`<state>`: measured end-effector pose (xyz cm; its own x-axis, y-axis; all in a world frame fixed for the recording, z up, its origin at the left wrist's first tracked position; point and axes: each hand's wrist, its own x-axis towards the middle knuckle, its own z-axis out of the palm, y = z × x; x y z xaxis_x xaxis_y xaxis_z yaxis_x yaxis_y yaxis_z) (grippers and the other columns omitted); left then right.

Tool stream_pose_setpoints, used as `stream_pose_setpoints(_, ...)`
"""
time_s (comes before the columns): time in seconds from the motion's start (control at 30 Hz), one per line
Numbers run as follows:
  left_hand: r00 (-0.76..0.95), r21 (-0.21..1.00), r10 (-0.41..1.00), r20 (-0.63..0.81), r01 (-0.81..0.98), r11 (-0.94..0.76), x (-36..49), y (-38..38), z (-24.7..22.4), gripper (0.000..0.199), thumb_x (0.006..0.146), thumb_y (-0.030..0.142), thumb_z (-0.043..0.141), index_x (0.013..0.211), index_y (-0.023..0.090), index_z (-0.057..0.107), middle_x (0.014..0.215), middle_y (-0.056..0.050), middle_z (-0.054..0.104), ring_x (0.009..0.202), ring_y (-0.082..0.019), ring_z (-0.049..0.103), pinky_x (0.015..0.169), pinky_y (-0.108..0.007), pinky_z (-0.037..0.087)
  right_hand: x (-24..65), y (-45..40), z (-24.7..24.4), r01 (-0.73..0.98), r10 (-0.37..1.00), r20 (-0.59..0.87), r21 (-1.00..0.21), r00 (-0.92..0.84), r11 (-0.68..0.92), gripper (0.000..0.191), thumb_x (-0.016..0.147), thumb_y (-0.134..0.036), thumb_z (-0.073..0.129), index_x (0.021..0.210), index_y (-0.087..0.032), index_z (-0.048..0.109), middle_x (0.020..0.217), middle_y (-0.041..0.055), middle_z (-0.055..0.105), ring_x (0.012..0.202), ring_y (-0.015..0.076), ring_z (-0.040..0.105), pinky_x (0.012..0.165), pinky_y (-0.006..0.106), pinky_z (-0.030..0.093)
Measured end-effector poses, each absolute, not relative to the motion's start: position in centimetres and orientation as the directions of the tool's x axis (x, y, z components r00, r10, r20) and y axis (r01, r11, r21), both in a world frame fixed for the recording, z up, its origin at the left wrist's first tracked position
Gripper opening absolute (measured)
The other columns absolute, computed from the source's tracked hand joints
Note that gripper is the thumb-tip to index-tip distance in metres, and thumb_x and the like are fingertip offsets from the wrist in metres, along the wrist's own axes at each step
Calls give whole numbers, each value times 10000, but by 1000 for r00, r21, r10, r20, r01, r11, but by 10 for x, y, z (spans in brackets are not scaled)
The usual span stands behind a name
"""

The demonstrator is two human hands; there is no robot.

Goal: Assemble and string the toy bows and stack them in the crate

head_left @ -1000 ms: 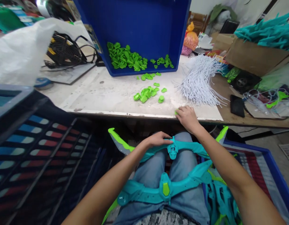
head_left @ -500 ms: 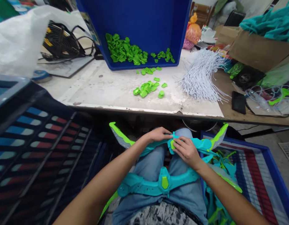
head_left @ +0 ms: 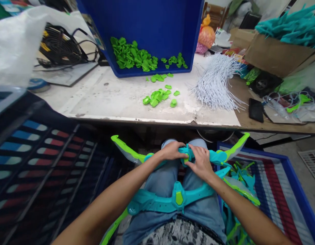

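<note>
Across my knees lies a toy bow (head_left: 216,156) with a teal body and green limb tips. My left hand (head_left: 174,150) grips its middle from the left, fingers closed round the teal part. From the other side my right hand (head_left: 200,160) is closed on the same middle, its thumb by a small green piece (head_left: 186,158) set in the centre. Nearer to me a second toy bow (head_left: 159,201) rests on my lap, a green piece in its centre; neither hand touches it.
A blue bin (head_left: 152,30) with many green pieces (head_left: 131,54) stands tipped on the table (head_left: 96,98). Loose green pieces and a bundle of white strings (head_left: 217,85) lie there too. A dark crate (head_left: 40,163) is at left, a blue crate (head_left: 297,190) of teal parts at right.
Both hands have shifted their grip on the far bow's middle; my right thumb now lies at the green piece. The bow has turned slightly. The view has shifted a little.
</note>
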<state>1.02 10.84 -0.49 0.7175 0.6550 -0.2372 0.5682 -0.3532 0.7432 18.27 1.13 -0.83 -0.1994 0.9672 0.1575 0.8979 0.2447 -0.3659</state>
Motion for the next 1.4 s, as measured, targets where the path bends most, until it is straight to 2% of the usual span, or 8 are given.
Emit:
stream_pose_setpoints(0.23,723,679,657,-213,593,-433,8,100,1,490,799,535,586,1095,152,667,938,-75,707,838,-225,639,716,-254,434,191,83,34,819,924,22,-456,-381,348,369,851,-442,597,1130,-207,659,1018,82,689,928,240,615,822,347,458)
stream_pose_setpoints(0.37,669,600,743,39,578,-552,8,86,3,541,783,472,650,1217,155,589,1145,-139,622,1049,-283,573,885,-372,455,159,169,65,893,920,313,-301,-238,334,309,935,-290,475,1149,-145,642,1139,124,644,1085,265,513,960,384,386)
stream_pose_setpoints(0.5,490,657,827,275,532,-534,2,47,11,378,852,330,582,1194,170,577,1228,-157,560,1152,-284,510,958,-452,442,125,237,73,930,954,142,-225,-265,292,311,912,-227,490,1195,-173,606,1318,128,544,1189,297,430,937,425,379)
stream_pose_setpoints(0.67,521,829,844,-126,523,-199,-17,-16,19,382,849,312,578,1200,163,575,1177,-123,623,1086,-237,587,947,-358,477,123,262,77,916,948,87,-245,-307,319,188,851,-164,547,982,-186,680,1077,96,670,1074,283,512,916,429,372)
stream_pose_setpoints(0.8,499,767,753,-429,642,11,-32,-50,17,588,814,325,607,1352,156,444,1320,-141,557,1209,-282,527,1030,-411,418,142,229,77,821,918,319,-439,-237,365,256,813,-224,631,1059,-157,647,1105,85,662,995,244,575,901,392,423)
stream_pose_setpoints(0.97,522,717,772,-363,685,-126,-34,-84,9,785,801,249,614,1474,193,215,1395,-161,469,1264,-306,460,1037,-455,389,182,117,63,607,883,438,-659,-170,444,188,791,-340,677,907,-192,685,939,42,699,839,198,638,763,330,509)
stream_pose_setpoints(1.17,551,501,721,-421,804,-322,-15,-83,7,1033,704,322,721,1493,137,80,1253,-196,521,1133,-351,530,939,-471,425,225,-10,37,469,984,177,-870,6,154,214,772,-374,698,903,-205,707,1045,77,705,943,227,657,797,360,546)
stream_pose_setpoints(1.4,704,626,561,-436,685,-373,-21,-41,31,527,683,345,671,1163,161,555,1023,-83,630,920,-255,603,763,-300,447,221,-97,47,493,964,266,-838,-9,236,211,788,-309,711,991,-255,688,1084,76,683,1018,248,643,856,396,558)
